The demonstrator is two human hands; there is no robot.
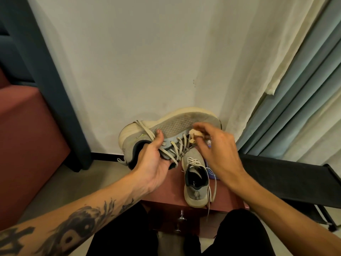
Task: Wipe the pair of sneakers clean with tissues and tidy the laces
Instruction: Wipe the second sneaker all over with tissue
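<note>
Grey sneaker (pixel 175 126) tipped on its side above red table (pixel 170 191), gripped at the collar by left hand (pixel 154 161), fingers curled round it. Crumpled tissue (pixel 195 134) pinched in right hand (pixel 215 145) fingertips against its upper. Second sneaker (pixel 195 187) upright on table below, laces (pixel 195 161) loose.

Left hand (pixel 153 159) grips sneaker (pixel 166 130); right hand (pixel 215 146) pinches tissue (pixel 195 134)

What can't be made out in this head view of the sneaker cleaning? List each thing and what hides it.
1. Head view: purple item, mostly behind the right hand and the resting sneaker; unidentifiable.
2. Head view: tissue, largely wrapped in the right hand's fingers.
3. Head view: held sneaker, its opening partly covered by the left hand.
</note>
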